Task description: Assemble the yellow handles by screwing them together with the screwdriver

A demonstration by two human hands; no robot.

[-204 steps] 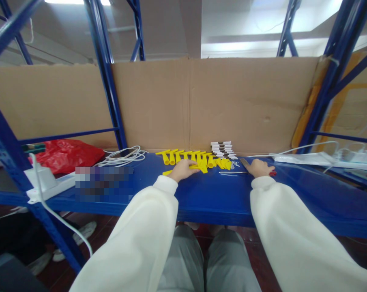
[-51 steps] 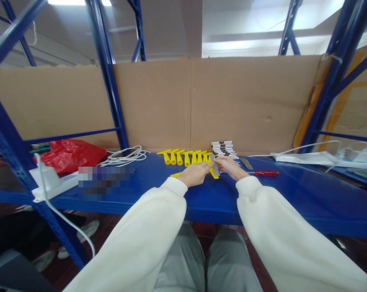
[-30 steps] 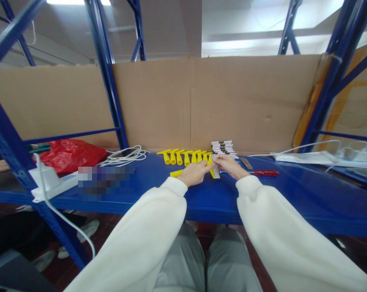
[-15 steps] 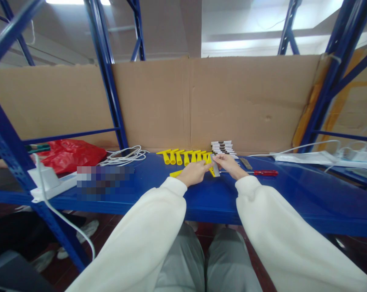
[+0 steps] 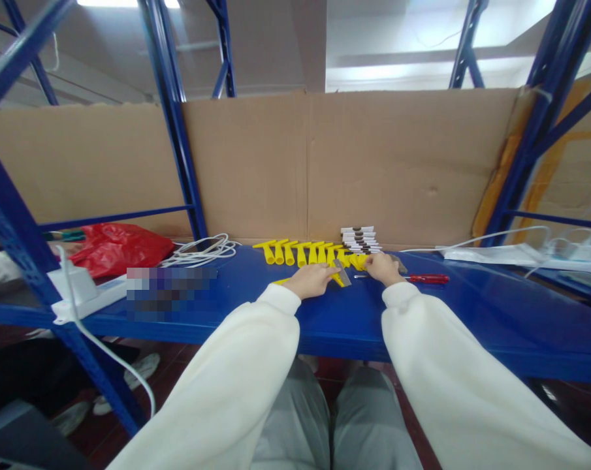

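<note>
The left hand (image 5: 309,282) is curled round a yellow handle (image 5: 339,279), with its fingers pinching it just above the surface (image 5: 334,320). A flat metal blade (image 5: 344,274) sits at the end of that handle, near the fingertips. I can't tell if the blade is slotted in or just lying against the yellow part.

The right hand (image 5: 383,268) has just changed its place. A moment ago it was at the metal blade, close by the left hand. Now it has let go and moved over to the small yellow pieces (image 5: 356,261). Its fingers are bent and near each other, and they reach the end of that little pile. I can't tell if they are pinching a piece or only touching one. So now the left hand looks after the handle and blade all alone, and the right hand seems busy with the small pieces.

Near the right hand, a grey metal plate (image 5: 401,264) peeks out from behind it. A red screwdriver (image 5: 427,279) lies partly under the right wrist. Farther back stands a row of yellow handles (image 5: 302,254), and next to it is a stack of white strips (image 5: 360,236). Away to the left lie a white cord (image 5: 207,248) and a red bag (image 5: 123,249). Behind it all is a big cardboard sheet (image 5: 373,163).
</note>
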